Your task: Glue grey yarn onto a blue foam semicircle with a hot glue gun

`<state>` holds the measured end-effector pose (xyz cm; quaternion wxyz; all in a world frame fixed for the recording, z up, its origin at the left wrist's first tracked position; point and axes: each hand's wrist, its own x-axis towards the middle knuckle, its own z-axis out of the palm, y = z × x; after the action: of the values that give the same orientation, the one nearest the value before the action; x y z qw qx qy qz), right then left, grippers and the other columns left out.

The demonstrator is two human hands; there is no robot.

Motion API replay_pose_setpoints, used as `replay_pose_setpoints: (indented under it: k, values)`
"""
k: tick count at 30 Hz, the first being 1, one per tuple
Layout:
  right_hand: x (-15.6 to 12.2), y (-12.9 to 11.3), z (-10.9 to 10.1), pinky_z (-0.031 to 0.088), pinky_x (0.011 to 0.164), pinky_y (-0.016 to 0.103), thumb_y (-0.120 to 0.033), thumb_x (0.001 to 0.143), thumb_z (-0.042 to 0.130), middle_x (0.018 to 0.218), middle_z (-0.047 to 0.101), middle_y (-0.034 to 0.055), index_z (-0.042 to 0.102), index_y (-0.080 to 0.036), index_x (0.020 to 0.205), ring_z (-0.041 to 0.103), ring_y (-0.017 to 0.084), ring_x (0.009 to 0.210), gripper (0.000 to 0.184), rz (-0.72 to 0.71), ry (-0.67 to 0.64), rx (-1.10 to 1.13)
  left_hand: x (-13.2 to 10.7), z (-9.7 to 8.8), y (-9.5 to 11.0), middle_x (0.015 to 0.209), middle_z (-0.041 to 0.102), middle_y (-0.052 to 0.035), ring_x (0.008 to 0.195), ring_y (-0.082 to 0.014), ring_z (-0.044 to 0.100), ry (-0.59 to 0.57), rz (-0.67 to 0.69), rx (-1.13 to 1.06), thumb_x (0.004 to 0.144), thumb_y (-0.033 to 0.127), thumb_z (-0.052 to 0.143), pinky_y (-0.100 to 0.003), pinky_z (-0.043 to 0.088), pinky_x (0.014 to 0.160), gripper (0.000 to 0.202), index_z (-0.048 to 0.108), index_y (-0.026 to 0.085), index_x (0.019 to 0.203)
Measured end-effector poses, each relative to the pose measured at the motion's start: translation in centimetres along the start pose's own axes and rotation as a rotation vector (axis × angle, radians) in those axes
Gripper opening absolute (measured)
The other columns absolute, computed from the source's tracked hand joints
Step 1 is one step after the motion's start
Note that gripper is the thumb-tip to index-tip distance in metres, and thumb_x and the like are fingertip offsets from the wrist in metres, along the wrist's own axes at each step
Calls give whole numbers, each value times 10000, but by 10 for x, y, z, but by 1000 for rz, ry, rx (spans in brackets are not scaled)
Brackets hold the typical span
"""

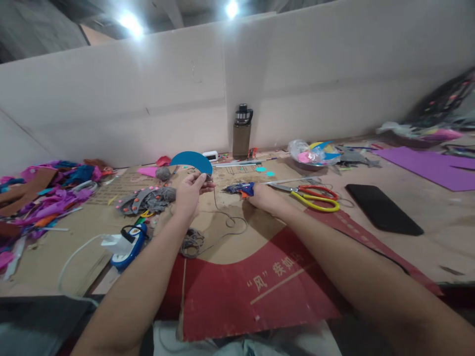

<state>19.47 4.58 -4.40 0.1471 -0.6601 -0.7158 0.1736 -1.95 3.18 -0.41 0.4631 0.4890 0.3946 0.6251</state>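
Note:
My left hand (pixel 188 194) pinches a blue crescent-shaped piece (pixel 193 158) at its right end, holding it above the cardboard. From beside those fingers a thin grey cord (pixel 233 218) runs down in loops to a small tangle (pixel 192 243) on the table. My right hand (pixel 264 198) is closed around a blue glue gun (pixel 239 188) with an orange trigger, its nozzle pointing left toward my left hand. Just right of that hand lie scissors (pixel 316 201) with red and yellow handles. Small turquoise pieces (pixel 261 169) rest behind the glue gun.
Red printed cardboard (pixel 222 301) covers the front. A black phone (pixel 384 208) and purple sheet (pixel 419 165) lie right. A bottle (pixel 241 136) stands at the wall, near a bowl (pixel 308 165) of scraps. At left are a power strip (pixel 129 249), grey yarn pieces (pixel 146 200) and colourful scraps (pixel 55 198).

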Motion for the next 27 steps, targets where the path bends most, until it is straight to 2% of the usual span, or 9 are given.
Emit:
replay_pose_setpoints:
  k: [4,8,11,15,18,21,24,27]
  values:
    - [5,-2,-4,390,547,252,-297,683,634,771,678,103,662,-140,855,613,194,641,235,49,-33,81,0,0,-2,723,668,-39,591,-111,647,-12,-10,14,684,341,701,-209,506,562,252,594,123,752]
    - [6,1,-8,372,513,225,-327,649,656,666,639,32,655,-169,823,589,167,617,236,46,5,224,2,-3,-4,709,669,-38,584,-116,649,-8,-21,5,671,341,708,-208,504,552,256,592,123,739]
    - [6,2,-10,376,485,225,-303,660,632,624,614,22,622,-174,786,583,164,595,180,72,65,338,3,-5,-6,684,667,-32,565,-118,644,8,-35,1,661,329,713,-207,498,530,252,591,124,740]
    - [4,-3,-13,418,438,226,-210,675,580,666,611,25,514,-180,842,599,156,562,181,113,121,730,4,-6,-8,680,670,-35,554,-117,640,22,-46,-6,668,310,707,-211,501,525,231,597,121,743]
    - [-1,-10,-16,422,398,226,-184,674,576,675,600,4,454,-198,906,579,140,523,262,29,180,974,4,-6,-9,689,674,-43,570,-112,644,37,-76,-27,696,284,684,-212,511,553,196,598,116,745]
    - [-7,-16,-22,400,378,217,-234,684,608,622,568,-23,471,-202,911,512,111,475,267,-103,204,1097,4,-6,-9,685,671,-49,584,-111,648,51,-135,-53,716,230,666,-216,519,579,145,591,109,745]
    - [-14,-21,-26,374,375,209,-291,694,626,690,584,-19,494,-205,951,479,89,476,301,-242,182,1182,5,-6,-8,668,668,-52,588,-110,648,72,-171,-58,727,181,653,-220,523,600,102,589,104,748]
    - [-21,-25,-27,362,387,215,-314,708,631,724,580,-20,487,-209,974,472,88,488,320,-328,171,1151,5,-7,-7,666,671,-58,605,-111,650,44,-175,-39,735,177,644,-222,527,623,88,606,101,757]
